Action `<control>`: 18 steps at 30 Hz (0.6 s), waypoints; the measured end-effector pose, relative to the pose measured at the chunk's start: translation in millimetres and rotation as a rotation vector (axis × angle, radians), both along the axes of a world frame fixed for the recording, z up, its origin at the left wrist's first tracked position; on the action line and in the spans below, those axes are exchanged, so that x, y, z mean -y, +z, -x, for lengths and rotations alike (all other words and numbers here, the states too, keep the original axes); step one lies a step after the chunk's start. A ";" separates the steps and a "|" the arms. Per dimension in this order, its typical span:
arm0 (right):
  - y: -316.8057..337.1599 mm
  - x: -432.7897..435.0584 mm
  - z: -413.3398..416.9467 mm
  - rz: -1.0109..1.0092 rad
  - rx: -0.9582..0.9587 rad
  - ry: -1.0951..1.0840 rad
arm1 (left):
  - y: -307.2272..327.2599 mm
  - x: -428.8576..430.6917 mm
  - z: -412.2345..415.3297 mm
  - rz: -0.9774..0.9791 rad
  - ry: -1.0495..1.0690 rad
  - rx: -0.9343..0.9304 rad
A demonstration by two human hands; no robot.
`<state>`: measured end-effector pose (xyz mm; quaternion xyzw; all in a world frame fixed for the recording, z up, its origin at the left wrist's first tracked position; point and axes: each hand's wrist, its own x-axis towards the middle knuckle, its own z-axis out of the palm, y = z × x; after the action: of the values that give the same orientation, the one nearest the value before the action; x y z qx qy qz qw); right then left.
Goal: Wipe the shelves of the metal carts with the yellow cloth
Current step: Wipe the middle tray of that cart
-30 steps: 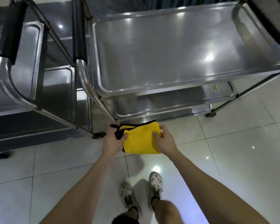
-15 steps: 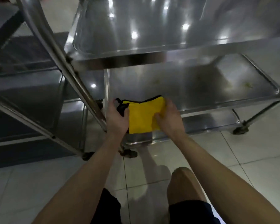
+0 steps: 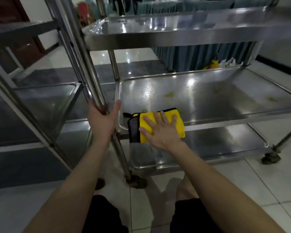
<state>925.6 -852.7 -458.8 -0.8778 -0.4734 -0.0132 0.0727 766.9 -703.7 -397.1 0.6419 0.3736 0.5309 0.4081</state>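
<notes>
The folded yellow cloth (image 3: 179, 126), edged in black with a grey underside, lies on the front left corner of the cart's middle shelf (image 3: 217, 105). My right hand (image 3: 160, 130) presses flat on it with the fingers spread. My left hand (image 3: 102, 119) holds the cart's slanted front post (image 3: 89, 76), fingers behind the tube and thumb up beside the shelf corner. Greenish stains (image 3: 169, 94) dot the middle shelf. The top shelf (image 3: 175, 27) hangs over it, and the bottom shelf (image 3: 225, 142) shows below.
A second metal cart (image 3: 45, 101) stands close on the left, its shelves beside my left arm. The cart's casters (image 3: 270, 158) sit on a white tiled floor. Blue-skirted tables (image 3: 200, 54) stand behind. My knees are bent low under my arms.
I have crouched lower, level with the middle shelf. My left hand left the cloth and took the cart post. My right hand now presses the cloth flat on the middle shelf.
</notes>
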 end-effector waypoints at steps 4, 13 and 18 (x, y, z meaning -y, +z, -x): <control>4.9 -3.7 -13.9 0.039 -0.067 0.006 | 4.3 -14.7 -13.6 0.130 -0.045 0.048; 20.1 31.4 -134.8 0.167 -0.148 -0.182 | -9.8 -28.0 -20.0 0.064 -0.019 0.096; 19.7 -32.9 -132.0 0.170 -0.141 -0.198 | -14.1 -28.9 -22.2 0.069 0.025 0.122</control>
<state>1057.6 -819.8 -439.1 -0.9219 -0.3777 0.0815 0.0295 789.1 -674.8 -411.3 0.5892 0.3742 0.5607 0.4455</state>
